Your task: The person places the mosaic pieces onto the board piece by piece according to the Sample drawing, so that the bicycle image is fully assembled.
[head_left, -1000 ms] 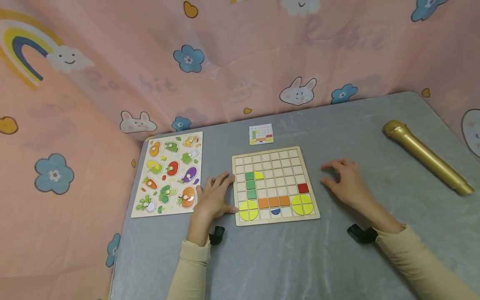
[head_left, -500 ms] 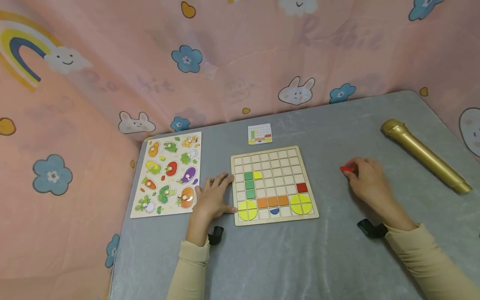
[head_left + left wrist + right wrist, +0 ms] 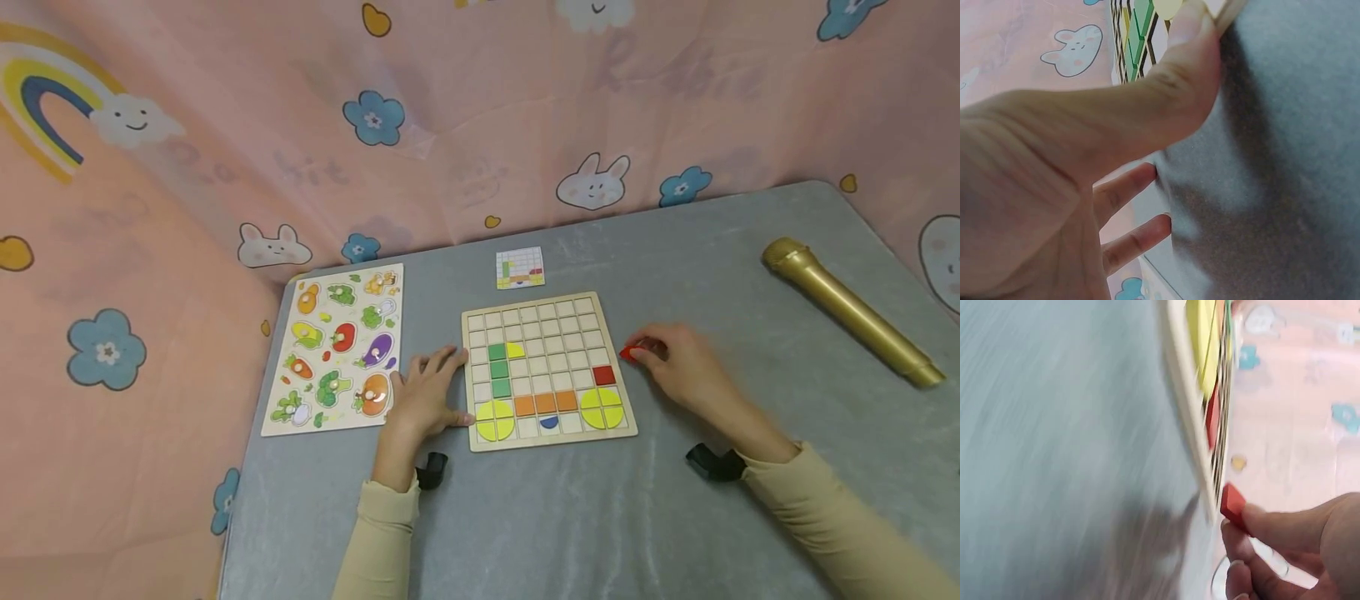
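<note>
A wooden grid board (image 3: 555, 344) lies on the table, holding green squares (image 3: 499, 369), orange squares (image 3: 546, 404), two yellow circles of quarter pieces, a yellow quarter piece (image 3: 515, 350), a blue half-circle (image 3: 550, 422) and a red square (image 3: 603, 376). Along its left edge rests my left hand (image 3: 424, 393), fingers spread, with the thumb (image 3: 1191, 69) at the board's rim in the left wrist view. Just off the right edge, my right hand (image 3: 686, 367) pinches a small red puzzle piece (image 3: 1233, 503) between thumb and fingertips; its full outline is partly covered.
Behind the board lies a small pattern card (image 3: 519, 268) with a coloured grid design. A vegetable peg puzzle (image 3: 332, 350) is at the left, beside my left hand. Far right lies a gold microphone (image 3: 851, 312). A pink patterned curtain (image 3: 480, 108) hangs behind the grey table (image 3: 555, 517).
My right hand first moved right and took up the red piece, then came back left with it towards the board. My left hand has stayed at the board's left edge.
</note>
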The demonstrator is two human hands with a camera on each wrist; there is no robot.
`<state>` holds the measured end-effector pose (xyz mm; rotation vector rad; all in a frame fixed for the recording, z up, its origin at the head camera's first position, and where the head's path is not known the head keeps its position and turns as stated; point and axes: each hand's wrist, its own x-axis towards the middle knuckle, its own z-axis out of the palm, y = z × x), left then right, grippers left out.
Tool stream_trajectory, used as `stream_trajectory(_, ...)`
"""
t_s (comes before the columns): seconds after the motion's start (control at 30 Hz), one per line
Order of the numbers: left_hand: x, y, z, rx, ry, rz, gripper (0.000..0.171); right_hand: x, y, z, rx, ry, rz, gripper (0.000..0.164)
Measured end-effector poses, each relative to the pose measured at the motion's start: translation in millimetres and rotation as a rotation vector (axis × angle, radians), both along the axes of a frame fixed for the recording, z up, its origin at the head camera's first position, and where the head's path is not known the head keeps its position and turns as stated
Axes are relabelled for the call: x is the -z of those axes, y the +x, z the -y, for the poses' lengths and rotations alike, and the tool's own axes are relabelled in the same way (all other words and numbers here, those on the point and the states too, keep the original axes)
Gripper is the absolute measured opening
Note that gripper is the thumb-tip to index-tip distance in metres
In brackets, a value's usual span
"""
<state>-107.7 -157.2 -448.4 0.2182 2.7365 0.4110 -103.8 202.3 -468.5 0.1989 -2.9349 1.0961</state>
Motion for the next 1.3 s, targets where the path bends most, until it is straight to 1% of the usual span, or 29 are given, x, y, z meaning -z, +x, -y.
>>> stream_trajectory(0.1,0.9,-0.5,-0.3,0.0,-0.001,0.003,0.101,-2.1,-0.2,15.1,-0.068,-0.013,0.033,0.012)
stream_trajectory(0.23,0.5,-1.2,-1.0,0.001,-0.001,-0.001,0.101,-2.4,-2.8,31.3,-0.138,-0.016,0.072,0.011)
stream_trajectory(0.4,0.5,-1.7,-2.3,0.002,0.001,-0.003,0.102,-1.1,-5.8,43.0,-0.198,-0.01,0.094,0.01)
stream_trajectory(0.53,1.5,-1.7,-3.3,-0.001,0.006,0.002,0.102,-0.6,-5.3,45.3,-0.195,0.003,0.099,0.012)
stream_trajectory(0.73,0.9,-1.4,-4.4,0.0,0.012,0.002,0.101,-1.4,-1.0,48.0,-0.165,0.038,0.067,0.011)
stream_trajectory(0.8,1.0,-1.5,-4.8,0.001,0.015,-0.001,0.101,-1.4,2.7,50.8,-0.165,0.046,0.056,0.011)
stream_trajectory(0.9,1.3,-1.5,-5.1,-0.001,0.017,0.002,0.101,-0.6,11.2,58.2,-0.186,0.058,0.028,0.013)
stream_trajectory(1.07,-0.4,-1.0,-5.4,-0.003,0.01,0.002,0.101,1.7,27.2,72.1,-0.249,0.096,0.003,0.03)
stream_trajectory(1.13,-0.8,-1.0,-5.3,-0.003,0.005,0.0,0.101,2.6,31.3,76.3,-0.262,0.109,-0.002,0.033)
stream_trajectory(1.23,0.0,-1.6,-5.4,-0.003,0.001,0.003,0.101,4.6,34.0,79.8,-0.251,0.112,-0.018,0.034)
stream_trajectory(1.3,0.8,-1.9,-5.3,0.001,-0.001,0.001,0.101,6.0,34.3,80.2,-0.237,0.094,-0.023,0.033)
